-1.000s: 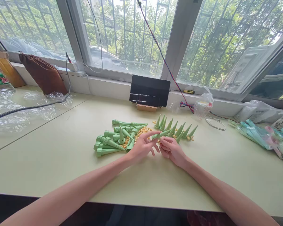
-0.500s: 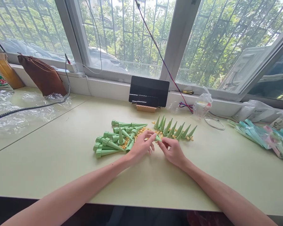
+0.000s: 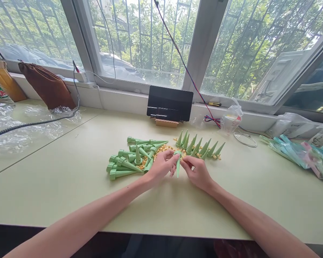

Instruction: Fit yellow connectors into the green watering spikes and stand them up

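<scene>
My left hand (image 3: 165, 165) is closed on a green plastic plant-watering spike (image 3: 178, 167), whose tip points down toward the table's front edge. Just to the right, my right hand (image 3: 197, 171) has thumb and forefinger pinched together by the spike's wide end, on what looks like a small yellow plastic piece, mostly hidden. Left of my hands lie several capped green spikes (image 3: 126, 174) in a pile. Small yellow pieces (image 3: 163, 148) are heaped between that pile and my left hand. Several spikes (image 3: 193, 144) stand tip up behind my right hand, with yellow pieces at their bases.
A dark tablet (image 3: 169, 103) leans on a stand (image 3: 167, 123) by the window. At left are a brown pouch (image 3: 48, 86), a cable (image 3: 32, 123) and clear plastic wrap (image 3: 13, 143). Plastic bags (image 3: 293, 152) lie at right, near a coiled white cable (image 3: 244, 140).
The spike in my left hand has turned so that its long tip now hangs downward toward me. My right hand stays almost in the same place, still pinched.
</scene>
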Demonstrator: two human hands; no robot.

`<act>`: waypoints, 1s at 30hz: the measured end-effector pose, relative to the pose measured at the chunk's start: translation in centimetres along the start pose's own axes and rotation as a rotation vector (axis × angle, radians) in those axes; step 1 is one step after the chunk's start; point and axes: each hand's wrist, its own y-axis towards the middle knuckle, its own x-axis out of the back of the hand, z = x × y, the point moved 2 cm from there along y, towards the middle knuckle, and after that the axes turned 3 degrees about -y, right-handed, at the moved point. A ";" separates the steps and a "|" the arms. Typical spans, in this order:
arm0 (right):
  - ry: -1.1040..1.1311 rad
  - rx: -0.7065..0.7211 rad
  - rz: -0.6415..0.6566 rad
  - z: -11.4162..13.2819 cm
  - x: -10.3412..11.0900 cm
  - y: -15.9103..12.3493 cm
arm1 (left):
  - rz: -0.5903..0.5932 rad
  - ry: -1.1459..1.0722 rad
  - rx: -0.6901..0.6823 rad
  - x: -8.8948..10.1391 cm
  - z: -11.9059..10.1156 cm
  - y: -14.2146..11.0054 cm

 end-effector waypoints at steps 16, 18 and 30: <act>0.625 -0.314 0.217 -0.1 -0.7 -0.2 | 0.130 0.093 -0.125 0.1 0.3 0.1; 0.813 -0.401 0.256 0.0 -0.7 -0.1 | 0.128 0.100 -0.123 0.1 0.4 0.1; 0.978 -0.519 0.200 -0.6 -0.7 0.2 | 0.027 0.150 -0.155 0.0 0.7 0.2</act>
